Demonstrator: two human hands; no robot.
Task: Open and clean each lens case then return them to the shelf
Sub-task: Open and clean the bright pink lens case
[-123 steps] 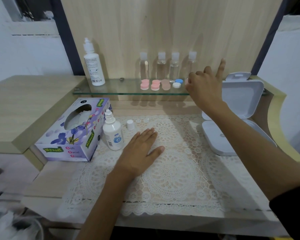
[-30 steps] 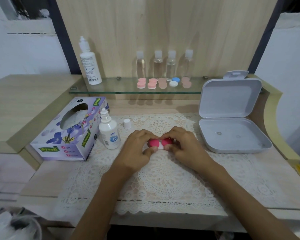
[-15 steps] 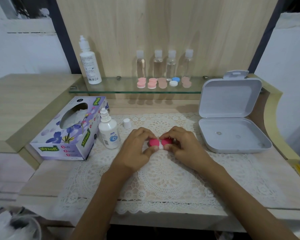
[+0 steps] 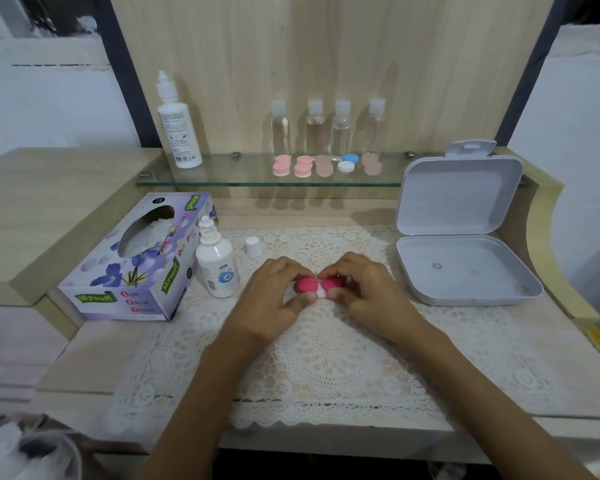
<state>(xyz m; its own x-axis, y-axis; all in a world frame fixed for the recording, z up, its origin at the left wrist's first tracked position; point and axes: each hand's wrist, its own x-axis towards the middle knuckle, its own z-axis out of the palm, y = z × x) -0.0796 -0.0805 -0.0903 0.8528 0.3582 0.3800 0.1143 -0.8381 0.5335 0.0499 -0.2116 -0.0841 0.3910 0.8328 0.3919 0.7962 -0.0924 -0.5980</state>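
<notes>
Hands: both meet low over the middle of the lace mat (image 4: 326, 348), sharing one small thing between them.
Left hand (image 4: 274, 299): fingers curled over the top and thumb tucked under, pinching the left end of the magenta lens case (image 4: 317, 285).
Right hand (image 4: 368, 292): pinches the right end the same way, with its fingertips hooked over that cap.
Why held so: I'd judge one hand steadies the body while the other twists a screw cap. Which cap is being turned, I cannot tell.
Lens case: just above the mat between the two thumbs, both magenta caps on and a sliver of white body showing between them (so not open yet).
Glass shelf (image 4: 243, 180): the other cases (image 4: 303, 167), five by my count, sit in a row at its front edge before four clear bottles (image 4: 315, 129). A tall white bottle (image 4: 179, 133) stands at the left end.
Solution bottle (image 4: 217, 268): upright just left of the left hand, its small cap (image 4: 253, 246) off and standing beside it, presumably ready for rinsing.
Tissue box (image 4: 136, 265): farther left with its opening upward, in easy reach for wiping.
White box (image 4: 465, 289): to the right on the desk, lid propped up.
Progress: early, I'd say, with this case unopened and the rest on the shelf.
</notes>
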